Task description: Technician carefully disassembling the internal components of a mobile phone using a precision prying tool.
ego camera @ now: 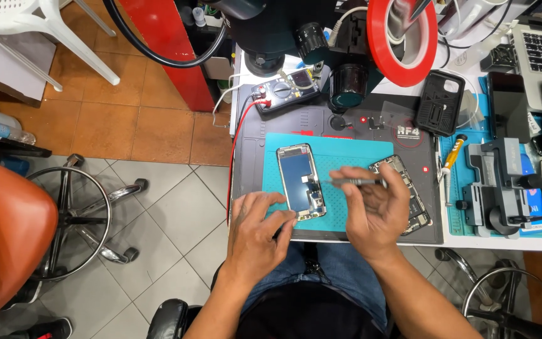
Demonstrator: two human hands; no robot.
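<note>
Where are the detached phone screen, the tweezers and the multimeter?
detached phone screen (300,181), head view, on the dark middle of its back.
tweezers (354,182), head view, on the shaft held in the right hand (374,210).
multimeter (285,90), head view, on its dial face.

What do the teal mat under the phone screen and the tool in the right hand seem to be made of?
The teal mat looks like soft rubber or silicone: matte, evenly coloured, no glare. The phone screen on it shows a glossy dark face, likely glass. The tool held by the right hand appears to be metal, thin and grey with a slight shine, though it is small. The left hand touches the mat's edge.
</note>
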